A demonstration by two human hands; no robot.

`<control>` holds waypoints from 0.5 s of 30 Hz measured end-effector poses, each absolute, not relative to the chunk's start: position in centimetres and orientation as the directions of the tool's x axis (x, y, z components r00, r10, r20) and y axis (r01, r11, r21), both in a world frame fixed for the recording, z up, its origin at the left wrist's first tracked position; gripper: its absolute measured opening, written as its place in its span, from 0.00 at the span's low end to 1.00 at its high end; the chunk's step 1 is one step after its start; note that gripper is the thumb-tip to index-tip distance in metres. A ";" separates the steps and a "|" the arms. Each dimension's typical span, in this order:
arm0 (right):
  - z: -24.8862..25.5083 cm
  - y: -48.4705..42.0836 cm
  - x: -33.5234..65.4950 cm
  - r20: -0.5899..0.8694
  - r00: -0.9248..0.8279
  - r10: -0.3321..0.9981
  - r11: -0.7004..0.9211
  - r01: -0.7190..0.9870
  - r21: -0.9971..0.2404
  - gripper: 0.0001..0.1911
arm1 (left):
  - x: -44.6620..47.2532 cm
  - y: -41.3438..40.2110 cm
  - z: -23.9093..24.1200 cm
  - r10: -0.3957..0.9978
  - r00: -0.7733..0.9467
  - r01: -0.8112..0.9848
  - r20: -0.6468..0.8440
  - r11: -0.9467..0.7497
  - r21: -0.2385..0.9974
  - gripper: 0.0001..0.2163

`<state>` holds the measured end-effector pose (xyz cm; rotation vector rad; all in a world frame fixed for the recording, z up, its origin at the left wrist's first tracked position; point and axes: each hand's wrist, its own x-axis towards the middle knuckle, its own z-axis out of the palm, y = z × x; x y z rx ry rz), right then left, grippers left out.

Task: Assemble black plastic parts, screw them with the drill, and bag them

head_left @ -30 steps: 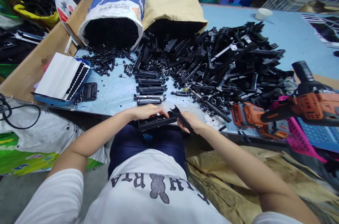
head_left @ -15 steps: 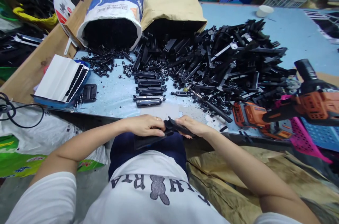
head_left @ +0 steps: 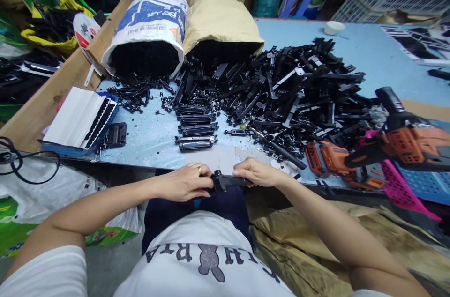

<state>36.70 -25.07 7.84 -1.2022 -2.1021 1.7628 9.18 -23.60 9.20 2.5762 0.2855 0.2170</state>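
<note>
Blue worktable (head_left: 147, 135), cluttered shop behind. Both hands sit at the near edge, over the lap. Left hand (head_left: 183, 182) is curled shut over the left end of a black plastic piece (head_left: 225, 181). Right hand (head_left: 258, 173) pinches its right end w/ thumb & fingers, piece level btwn them.

Done, by my read: four similar pieces in a neat row (head_left: 196, 128) mid-table, just beyond the hands.

Left: big heap of loose black parts (head_left: 291, 86) far right, plus white sack (head_left: 151, 20) & tan sack (head_left: 221, 20) holding more. Prob. early going. Orange cordless drill (head_left: 404, 140) at right, untouched.
</note>
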 end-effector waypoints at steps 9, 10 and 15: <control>8.2 -23.6 36.8 -0.146 -0.629 0.763 0.317 0.561 -0.765 0.28 | 9.6 -23.4 6.6 0.436 0.860 0.293 0.264 -0.847 0.444 0.12; 7.9 -23.6 36.7 -0.150 -0.635 0.758 0.324 0.566 -0.758 0.28 | 9.8 -23.2 6.3 0.402 0.880 0.259 0.254 -0.853 0.452 0.11; 6.2 -24.0 36.6 -0.127 -0.678 0.724 0.383 0.547 -0.744 0.26 | 10.1 -22.6 4.9 0.290 0.906 0.158 0.309 -0.908 0.389 0.16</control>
